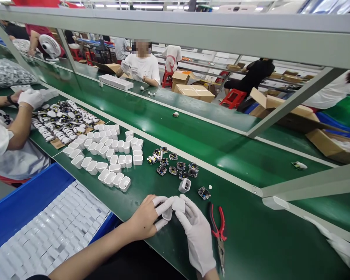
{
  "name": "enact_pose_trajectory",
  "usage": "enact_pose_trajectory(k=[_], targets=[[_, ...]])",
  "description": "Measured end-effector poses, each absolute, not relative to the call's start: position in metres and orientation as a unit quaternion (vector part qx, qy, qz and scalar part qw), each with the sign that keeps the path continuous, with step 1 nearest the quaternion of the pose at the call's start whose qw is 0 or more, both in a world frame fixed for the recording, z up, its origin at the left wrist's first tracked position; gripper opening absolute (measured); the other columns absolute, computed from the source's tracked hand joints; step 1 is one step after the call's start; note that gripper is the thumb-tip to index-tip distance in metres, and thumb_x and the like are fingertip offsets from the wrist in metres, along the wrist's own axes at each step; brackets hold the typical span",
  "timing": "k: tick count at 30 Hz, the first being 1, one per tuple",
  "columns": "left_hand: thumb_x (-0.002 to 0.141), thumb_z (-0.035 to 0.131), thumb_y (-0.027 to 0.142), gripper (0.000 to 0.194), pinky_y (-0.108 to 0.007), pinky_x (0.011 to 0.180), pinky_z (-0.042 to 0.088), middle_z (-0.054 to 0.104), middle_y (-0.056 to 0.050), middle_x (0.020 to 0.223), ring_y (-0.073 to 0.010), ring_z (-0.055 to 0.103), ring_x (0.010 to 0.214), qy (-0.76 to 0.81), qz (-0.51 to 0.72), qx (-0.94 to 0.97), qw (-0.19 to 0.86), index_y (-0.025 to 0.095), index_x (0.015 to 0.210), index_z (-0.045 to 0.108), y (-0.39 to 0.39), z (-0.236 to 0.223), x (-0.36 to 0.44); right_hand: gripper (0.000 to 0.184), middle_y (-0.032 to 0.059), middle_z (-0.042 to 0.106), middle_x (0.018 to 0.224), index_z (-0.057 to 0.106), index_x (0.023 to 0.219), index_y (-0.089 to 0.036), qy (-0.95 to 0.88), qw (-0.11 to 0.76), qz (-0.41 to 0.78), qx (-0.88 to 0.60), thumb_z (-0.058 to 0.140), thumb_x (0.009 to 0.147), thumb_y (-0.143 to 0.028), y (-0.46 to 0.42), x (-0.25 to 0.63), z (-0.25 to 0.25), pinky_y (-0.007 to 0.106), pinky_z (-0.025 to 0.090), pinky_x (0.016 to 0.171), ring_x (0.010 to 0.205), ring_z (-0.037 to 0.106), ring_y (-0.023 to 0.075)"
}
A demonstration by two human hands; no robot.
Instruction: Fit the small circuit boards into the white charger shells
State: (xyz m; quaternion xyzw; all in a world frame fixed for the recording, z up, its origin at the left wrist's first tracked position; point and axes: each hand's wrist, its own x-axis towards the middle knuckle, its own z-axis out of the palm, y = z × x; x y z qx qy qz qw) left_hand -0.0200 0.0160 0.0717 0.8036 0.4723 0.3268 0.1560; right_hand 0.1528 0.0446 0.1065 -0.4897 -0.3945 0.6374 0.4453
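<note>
One small white plastic housing (167, 214) is gripped in the left hand (146, 219), a rounded white piece (179, 204) in the gloved right hand (197, 233); red-handled metal pliers (219, 235) lie just right of both.

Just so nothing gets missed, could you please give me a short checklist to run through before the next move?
1. White pieces held by left hand and right hand: ok.
2. Held pieces fully joined: cannot tell, fingers hide the contact.
3. Left hand fully gloved: not ok, only some fingers are covered.
4. Cup near the boards empty: not ok, something dark inside.
5. Pliers on the bench, beside the right hand: ok.
</note>
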Motion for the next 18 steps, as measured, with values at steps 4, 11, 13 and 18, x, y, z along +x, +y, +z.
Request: enact_pose_trajectory(k=[4,11,13,18], targets=[[0.090,0.054,0.020,0.070,-0.053,0.103,0.039,0.057,-0.011,0.123,-0.0264,0.055,0.104,0.499,0.293,0.807,0.120,0.028,0.152,0.022,0.015,0.073,-0.018,0.061,0.0097,0.069,0.120,0.061,0.121,-0.019,-0.402,0.445,0.624,-0.500,0.083,0.068,-0.039,0.043,0.151,0.109,0.042,0.050,0.102,0.111,0.065,0.0259],[0.091,0.053,0.022,0.069,-0.058,0.104,0.036,0.059,-0.010,0.124,-0.0267,0.057,0.103,0.527,0.269,0.802,0.081,0.030,0.152,0.022,0.011,0.066,-0.013,0.052,0.0076,0.068,0.120,0.060,0.125,-0.023,-0.553,0.409,0.470,-0.552,0.074,0.078,-0.041,0.044,0.162,0.097,0.048,0.048,0.103,0.109,0.064,0.0263],[0.088,0.058,0.024,0.079,-0.056,0.105,0.037,0.063,-0.008,0.119,-0.0260,0.057,0.103,0.524,0.285,0.793,0.124,0.029,0.153,0.014,0.013,0.065,-0.015,0.047,0.0066,0.065,0.124,0.059,0.127,-0.026,-0.628,0.397,0.403,-0.534,0.070,0.083,-0.037,0.045,0.168,0.095,0.047,0.047,0.103,0.112,0.062,0.0256],[0.083,0.067,0.026,0.097,-0.054,0.108,0.035,0.064,-0.008,0.119,-0.0262,0.057,0.107,0.534,0.308,0.758,0.215,0.026,0.153,0.000,0.016,0.061,-0.017,0.050,0.0062,0.066,0.117,0.051,0.137,-0.028,-0.769,0.337,0.305,-0.450,0.062,0.088,-0.026,0.045,0.174,0.097,0.041,0.052,0.094,0.107,0.063,0.0230]])
